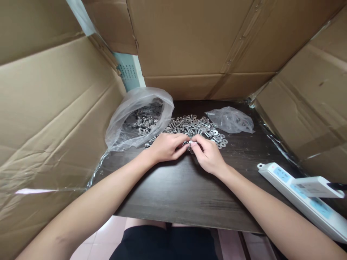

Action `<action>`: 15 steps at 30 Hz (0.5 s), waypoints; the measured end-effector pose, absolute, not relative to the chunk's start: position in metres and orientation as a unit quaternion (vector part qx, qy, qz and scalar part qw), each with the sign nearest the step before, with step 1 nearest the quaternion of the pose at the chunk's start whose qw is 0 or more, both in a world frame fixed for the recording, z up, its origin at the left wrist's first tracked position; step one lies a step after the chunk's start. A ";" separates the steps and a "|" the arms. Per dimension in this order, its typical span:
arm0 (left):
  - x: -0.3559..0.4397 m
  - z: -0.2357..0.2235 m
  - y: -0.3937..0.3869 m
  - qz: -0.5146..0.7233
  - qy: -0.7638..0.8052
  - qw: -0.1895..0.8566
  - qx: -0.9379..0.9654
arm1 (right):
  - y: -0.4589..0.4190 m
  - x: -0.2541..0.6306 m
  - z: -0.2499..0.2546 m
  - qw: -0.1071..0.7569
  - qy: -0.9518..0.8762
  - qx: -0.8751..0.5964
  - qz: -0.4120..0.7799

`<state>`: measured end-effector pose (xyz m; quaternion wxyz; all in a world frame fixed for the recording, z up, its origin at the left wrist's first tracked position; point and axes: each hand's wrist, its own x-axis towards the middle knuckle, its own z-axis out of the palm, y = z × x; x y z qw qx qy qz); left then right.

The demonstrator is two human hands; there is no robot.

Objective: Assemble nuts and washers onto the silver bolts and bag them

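Note:
My left hand [170,146] and my right hand [207,151] meet at the near edge of a pile of bolts and washers [192,124]. Both sets of fingertips pinch a small piece of metal hardware [190,142]. It looks like a bolt with a washer or nut on it, though the fingers hide much of it. Left of the pile stands an open clear plastic bag [115,131] holding several bolts fitted with washers [145,124]. Loose flat washers [223,141] lie at the pile's right side, close to my right hand.
A crumpled clear bag [230,119] with some hardware lies at the back right. On the right is a white power strip [295,195] with a plugged-in adapter [316,187]. Cardboard walls [200,43] enclose the dark wooden table [173,195] at the back and sides.

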<state>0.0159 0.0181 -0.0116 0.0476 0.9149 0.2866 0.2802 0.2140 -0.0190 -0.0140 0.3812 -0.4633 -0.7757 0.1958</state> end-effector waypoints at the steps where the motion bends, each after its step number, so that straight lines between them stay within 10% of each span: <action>1: 0.016 -0.012 0.018 0.282 0.285 0.042 0.915 | -0.019 0.214 -0.014 0.382 -0.775 -0.465 0.194; 15: 0.016 -0.009 0.018 0.270 0.274 0.005 0.923 | -0.021 0.215 -0.012 0.377 -0.769 -0.471 0.211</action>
